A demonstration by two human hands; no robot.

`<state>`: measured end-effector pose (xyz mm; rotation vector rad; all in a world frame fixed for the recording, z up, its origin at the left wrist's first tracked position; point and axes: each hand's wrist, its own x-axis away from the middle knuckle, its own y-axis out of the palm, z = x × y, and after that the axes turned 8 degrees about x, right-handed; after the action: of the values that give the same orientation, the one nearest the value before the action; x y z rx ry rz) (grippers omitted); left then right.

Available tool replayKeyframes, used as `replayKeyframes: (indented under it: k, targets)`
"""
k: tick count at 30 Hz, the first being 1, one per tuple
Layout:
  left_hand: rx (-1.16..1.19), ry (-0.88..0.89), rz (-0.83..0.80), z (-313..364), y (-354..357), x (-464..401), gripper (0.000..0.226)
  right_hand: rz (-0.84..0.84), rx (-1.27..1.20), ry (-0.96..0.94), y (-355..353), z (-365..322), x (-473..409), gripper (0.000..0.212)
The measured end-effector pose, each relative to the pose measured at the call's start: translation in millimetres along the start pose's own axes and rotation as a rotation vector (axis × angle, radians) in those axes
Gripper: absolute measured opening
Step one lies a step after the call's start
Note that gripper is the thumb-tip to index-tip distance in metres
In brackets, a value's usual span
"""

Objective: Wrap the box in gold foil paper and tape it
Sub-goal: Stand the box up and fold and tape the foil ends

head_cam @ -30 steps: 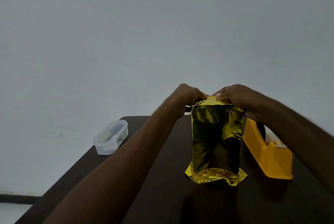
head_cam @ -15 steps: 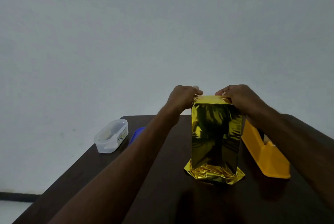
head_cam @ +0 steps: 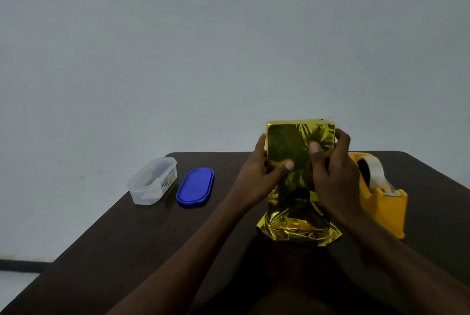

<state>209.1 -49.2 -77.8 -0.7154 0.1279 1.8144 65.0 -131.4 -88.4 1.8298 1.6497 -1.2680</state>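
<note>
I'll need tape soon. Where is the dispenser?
In the head view, the orange tape dispenser stands on the dark table at the right, just beyond the right hand and the foil-wrapped box.

We cannot see the box itself, since the gold foil paper covers it all round, and the fingers of the left hand and right hand curl out of sight behind it. The right forearm hides part of the yellow tape dispenser. The bench is cut off by the lower edge, and the label on the clear container is too small for us to read.
</note>
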Motion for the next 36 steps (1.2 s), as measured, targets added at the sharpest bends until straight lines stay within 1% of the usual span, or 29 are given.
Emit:
replayKeyframes:
  k: [2, 5, 6, 7, 9, 10, 11, 15, 17, 19, 21, 23, 25, 26, 27, 29, 30, 32, 34, 36]
  targets:
    - [-0.005, -0.081, -0.04, -18, 3, 3, 0.066, -0.093, 0.046, 0.061, 4, 8, 10, 0.054]
    - [-0.046, -0.208, -0.08, -34, 5, 5, 0.079, -0.258, 0.096, 0.149, 9, 17, 18, 0.056]
    - [-0.035, -0.238, -0.088, -35, 3, 3, 0.077, -0.306, 0.118, 0.17, 10, 19, 18, 0.059]
    - [-0.007, -0.265, -0.091, -34, 0, 1, 0.071, -0.354, 0.142, 0.197, 11, 21, 16, 0.062]
    - [0.023, -0.318, -0.081, -23, -9, -5, 0.049, -0.436, 0.196, 0.24, 10, 21, 8, 0.072]
    - [0.007, -0.344, -0.074, -16, -14, -8, 0.04, -0.455, 0.226, 0.224, 8, 20, 3, 0.077]
    - [-0.03, -0.356, -0.067, -11, -19, -11, 0.038, -0.467, 0.258, 0.182, 7, 18, -2, 0.081]
    - [-0.325, -0.31, -0.031, 14, -35, -33, 0.045, -0.512, 0.378, -0.05, -2, 7, -26, 0.105]
    - [-0.518, -0.259, -0.111, 33, -41, -48, 0.049, -0.553, 0.42, -0.164, -5, 1, -37, 0.115]
    - [-0.683, -0.232, -0.273, 59, -44, -63, 0.048, -0.64, 0.444, -0.23, -6, -8, -45, 0.121]
    - [-0.822, -0.225, -0.423, 84, -43, -74, 0.048, -0.772, 0.329, -0.185, -9, -15, -54, 0.116]
    - [-0.921, -0.213, -0.5, 107, -41, -85, 0.055, -0.857, 0.141, -0.093, -12, -17, -60, 0.095]
    - [-0.969, -0.154, -0.487, 126, -41, -95, 0.065, -0.852, -0.051, 0.028, -12, -14, -59, 0.075]
    - [-0.995, -0.092, -0.451, 133, -43, -100, 0.068, -0.84, -0.127, 0.095, -10, -12, -56, 0.071]
    - [-1.028, -0.021, -0.401, 139, -44, -104, 0.069, -0.827, -0.17, 0.148, -9, -9, -51, 0.07]
    - [-1.069, 0.092, -0.286, 145, -47, -110, 0.069, -0.8, -0.206, 0.222, -4, -2, -40, 0.075]
    - [-1.084, 0.109, -0.231, 145, -46, -111, 0.068, -0.79, -0.219, 0.246, -3, 2, -36, 0.078]
    - [-1.113, 0.072, -0.131, 141, -41, -111, 0.063, -0.792, -0.243, 0.282, -5, 4, -32, 0.079]
    - [-1.085, -0.012, -0.116, 134, -33, -107, 0.057, -0.801, -0.247, 0.293, -7, 3, -34, 0.081]
    - [-1.045, -0.043, -0.209, 129, -24, -105, 0.053, -0.768, -0.248, 0.284, -12, 4, -39, 0.08]
